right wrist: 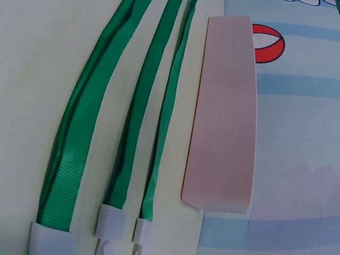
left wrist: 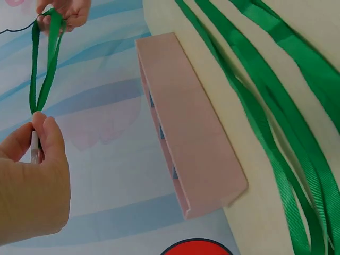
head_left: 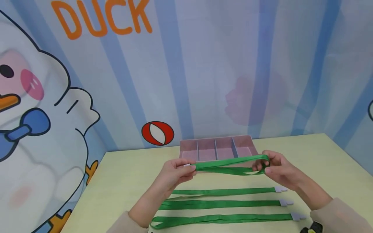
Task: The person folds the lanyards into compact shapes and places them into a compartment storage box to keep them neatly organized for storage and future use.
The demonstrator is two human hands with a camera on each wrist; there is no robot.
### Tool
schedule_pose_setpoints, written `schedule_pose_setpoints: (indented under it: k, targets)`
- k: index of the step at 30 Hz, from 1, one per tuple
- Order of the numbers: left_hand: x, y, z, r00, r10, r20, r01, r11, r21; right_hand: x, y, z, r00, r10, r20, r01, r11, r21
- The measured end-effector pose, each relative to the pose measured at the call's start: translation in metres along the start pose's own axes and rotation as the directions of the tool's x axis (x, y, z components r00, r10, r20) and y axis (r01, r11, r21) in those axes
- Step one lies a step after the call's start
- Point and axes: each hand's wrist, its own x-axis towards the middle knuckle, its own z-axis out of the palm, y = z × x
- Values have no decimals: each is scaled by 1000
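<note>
A green lanyard [head_left: 230, 161] is stretched between both hands above the table. At its white clip end, my left hand [head_left: 174, 173] pinches it between thumb and fingers. My right hand [head_left: 281, 170] holds the far loop, its fingers curled inside the bend of the strap. In the left wrist view the lanyard [left wrist: 47, 79] forms a narrow loop running up to the other hand. Below lie three more green lanyards, side by side: a far one [head_left: 224, 192], a middle one [head_left: 224, 204] and a near one [head_left: 224, 219], their white clips [head_left: 296, 216] to the right.
Behind the hands, a pink divided tray [head_left: 189, 149] stands at the table's back edge, by the striped cloth backdrop [head_left: 204, 64]. The pale table [head_left: 122, 181] extends to both sides. A small black and yellow object [head_left: 311, 227] shows near the right sleeve.
</note>
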Motion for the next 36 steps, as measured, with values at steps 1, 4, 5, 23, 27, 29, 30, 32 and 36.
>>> schedule_pose_setpoints:
  k: [1,4,5,23,27,29,30,32,36]
  targets:
    - [0,-2,0,1000,-8,0,8,1000,1,0,-1,1,1000,3,-25,-4,1000,-13]
    - [1,-7,0,1000,-21,-1,21,1000,9,-1,-3,4,992,16,-122,-25,997,-71]
    - [1,-9,0,1000,-25,2,25,1000,10,0,-4,5,988,18,-153,-32,996,-89]
    - [1,-23,3,997,-37,66,39,999,-31,8,3,20,706,-167,-688,-176,899,-400]
    - [2,-26,4,998,-34,53,34,999,-8,12,5,22,640,-161,-751,-178,920,-349]
    - [3,-27,4,999,-32,42,32,999,6,12,4,22,634,-152,-758,-159,934,-320]
    - [3,-27,4,999,-33,39,32,999,13,11,4,21,642,-144,-753,-146,941,-305]
    - [3,-27,4,999,-38,36,37,999,25,9,3,19,684,-113,-720,-116,959,-260]
    - [3,-27,1,998,-41,45,39,998,42,0,-3,11,851,14,-524,-100,986,-135]
